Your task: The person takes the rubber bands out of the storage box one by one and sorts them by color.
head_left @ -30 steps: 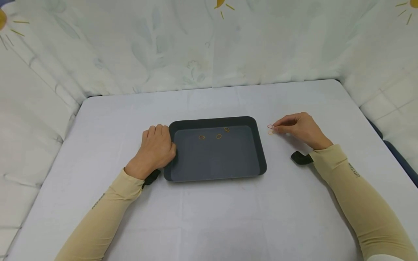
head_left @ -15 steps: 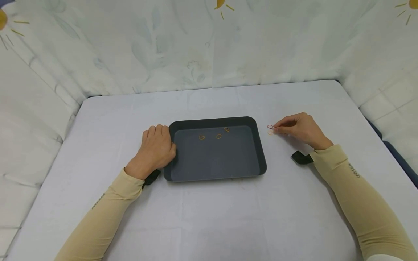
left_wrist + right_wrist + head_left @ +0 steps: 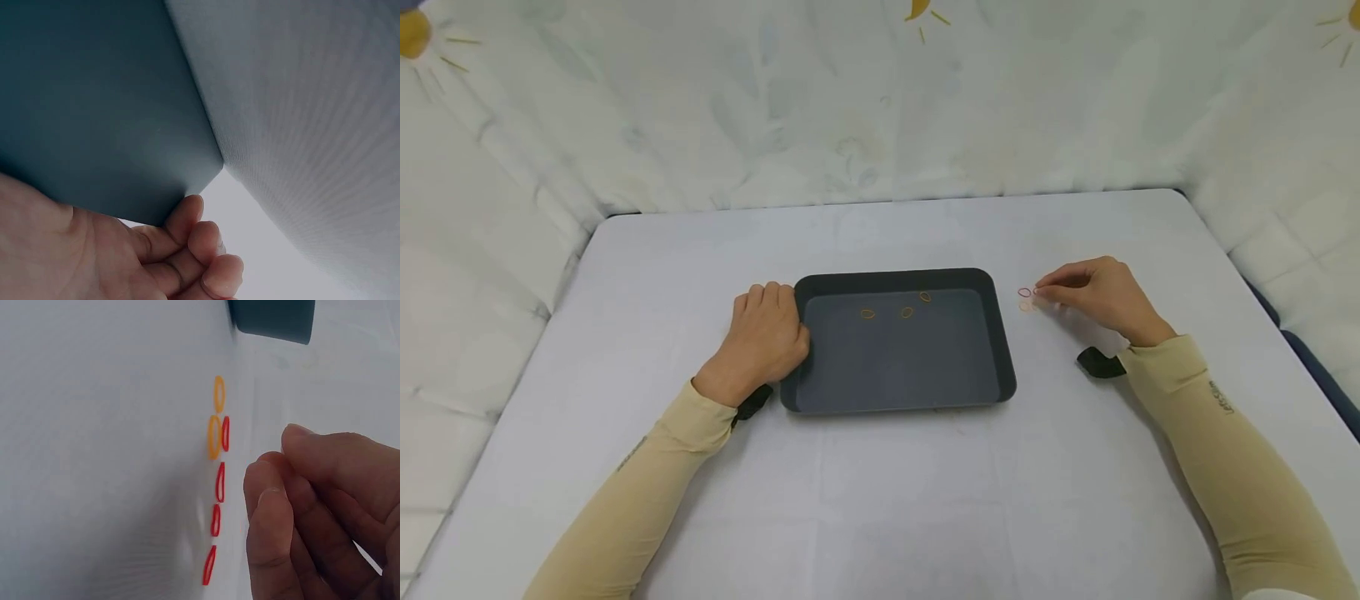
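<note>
In the head view a dark grey baking tray (image 3: 898, 367) lies on the table with three yellow-orange rubber bands (image 3: 907, 312) inside. My left hand (image 3: 763, 337) grips its left rim; in the left wrist view curled fingers (image 3: 184, 222) lie against the tray's outer wall. Right of the tray, my right hand (image 3: 1097, 293) hovers at a small group of bands, partly hidden by its fingers. The right wrist view has two orange bands (image 3: 219, 394) and several red bands (image 3: 220, 482) on the cloth. Thumb and fingers of that hand (image 3: 325, 500) are bent, slightly apart, with nothing visible between them.
A white cloth covers the table (image 3: 895, 500), and patterned white curtains (image 3: 865, 108) hang behind it and at both sides. A black strap piece (image 3: 1099, 363) sits by the right wrist; another (image 3: 752, 402) is by the left.
The head view has shifted slightly. My right fingertips have drawn back a little from the bands, uncovering more of a red one. The left hand keeps its grip on the tray.
</note>
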{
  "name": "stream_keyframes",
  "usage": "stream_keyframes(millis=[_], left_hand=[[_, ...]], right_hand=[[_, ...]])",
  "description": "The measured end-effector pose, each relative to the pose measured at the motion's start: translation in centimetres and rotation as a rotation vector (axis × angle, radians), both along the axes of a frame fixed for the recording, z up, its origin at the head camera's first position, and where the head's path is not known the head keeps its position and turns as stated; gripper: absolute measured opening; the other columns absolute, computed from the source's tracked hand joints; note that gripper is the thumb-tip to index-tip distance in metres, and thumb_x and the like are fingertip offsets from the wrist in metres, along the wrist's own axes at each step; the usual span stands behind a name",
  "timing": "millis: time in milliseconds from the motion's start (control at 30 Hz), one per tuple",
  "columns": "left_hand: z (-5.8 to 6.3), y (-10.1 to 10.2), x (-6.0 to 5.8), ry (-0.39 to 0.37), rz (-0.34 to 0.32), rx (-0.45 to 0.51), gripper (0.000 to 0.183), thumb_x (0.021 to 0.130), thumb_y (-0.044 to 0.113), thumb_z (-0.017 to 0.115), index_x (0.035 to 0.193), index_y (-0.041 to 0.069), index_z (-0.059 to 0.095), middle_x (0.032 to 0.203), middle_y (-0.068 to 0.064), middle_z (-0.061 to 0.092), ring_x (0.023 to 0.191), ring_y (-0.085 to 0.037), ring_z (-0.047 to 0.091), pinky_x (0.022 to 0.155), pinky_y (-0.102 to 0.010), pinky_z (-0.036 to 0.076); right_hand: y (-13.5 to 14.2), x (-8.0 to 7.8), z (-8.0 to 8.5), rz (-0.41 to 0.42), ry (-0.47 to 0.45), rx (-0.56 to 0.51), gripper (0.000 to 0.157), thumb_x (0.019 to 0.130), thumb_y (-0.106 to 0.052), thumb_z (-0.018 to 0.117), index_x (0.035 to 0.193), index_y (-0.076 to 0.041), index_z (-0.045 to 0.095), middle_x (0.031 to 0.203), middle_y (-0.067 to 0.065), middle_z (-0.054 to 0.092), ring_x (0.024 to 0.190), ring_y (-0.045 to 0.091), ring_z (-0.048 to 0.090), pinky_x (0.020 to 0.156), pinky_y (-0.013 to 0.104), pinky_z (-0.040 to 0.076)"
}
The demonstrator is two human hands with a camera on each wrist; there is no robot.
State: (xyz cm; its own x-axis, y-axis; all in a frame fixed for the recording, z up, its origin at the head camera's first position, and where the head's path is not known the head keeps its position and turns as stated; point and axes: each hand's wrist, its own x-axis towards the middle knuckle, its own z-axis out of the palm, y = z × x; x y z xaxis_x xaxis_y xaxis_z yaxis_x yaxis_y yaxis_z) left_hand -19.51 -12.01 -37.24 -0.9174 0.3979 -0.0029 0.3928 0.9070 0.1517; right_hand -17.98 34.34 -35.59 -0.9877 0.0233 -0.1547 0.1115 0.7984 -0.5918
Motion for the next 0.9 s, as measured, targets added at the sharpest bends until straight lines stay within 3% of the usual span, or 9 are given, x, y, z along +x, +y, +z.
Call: stream_keyframes(millis=[167, 400, 633, 900], left_hand=[[0.0, 0.3, -0.1, -0.012, -0.001, -0.009, 0.02, 0.097, 0.015, 0.036, 0.095, -0.003, 0.046, 0.094, -0.017, 0.044, 0.094, -0.036, 0.039, 0.089, -0.05, 0.034], [-0.1, 0.6, -0.3, -0.016, 0.002, -0.008, 0.021, 0.097, 0.015, 0.036, 0.096, -0.003, 0.046, 0.095, -0.017, 0.044, 0.094, -0.036, 0.039, 0.089, -0.05, 0.034], [-0.2, 1.1, -0.5, -0.037, 0.012, -0.011, 0.021, 0.098, 0.016, 0.035, 0.097, -0.002, 0.046, 0.095, -0.016, 0.043, 0.096, -0.036, 0.039, 0.091, -0.051, 0.034], [-0.2, 1.3, -0.5, -0.035, 0.015, -0.014, 0.02, 0.098, 0.016, 0.035, 0.096, -0.002, 0.045, 0.095, -0.017, 0.043, 0.096, -0.036, 0.04, 0.092, -0.051, 0.034]], right_hand=[[-0.6, -0.1, 0.6, 0.024, 0.027, 0.0, 0.032, 0.09, -0.055, 0.075, 0.11, -0.03, 0.081, 0.102, -0.007, 0.081, 0.085, 0.012, 0.068, 0.076, 0.023, 0.05], [-2.5, -1.0, 2.2, 0.083, 0.096, 0.005, 0.024, 0.092, -0.047, 0.075, 0.107, -0.029, 0.081, 0.106, -0.006, 0.081, 0.088, -0.006, 0.067, 0.079, 0.02, 0.049], [-5.1, -1.8, 4.0, 0.158, 0.199, -0.054, 0.015, 0.092, -0.04, 0.077, 0.1, -0.028, 0.081, 0.101, -0.004, 0.081, 0.085, 0.005, 0.073, 0.075, 0.018, 0.052], [-8.2, -3.0, 4.4, 0.255, 0.255, -0.1, 0.007, 0.092, -0.028, 0.079, 0.098, -0.026, 0.082, 0.096, -0.004, 0.081, 0.082, 0.001, 0.072, 0.078, 0.017, 0.053]])
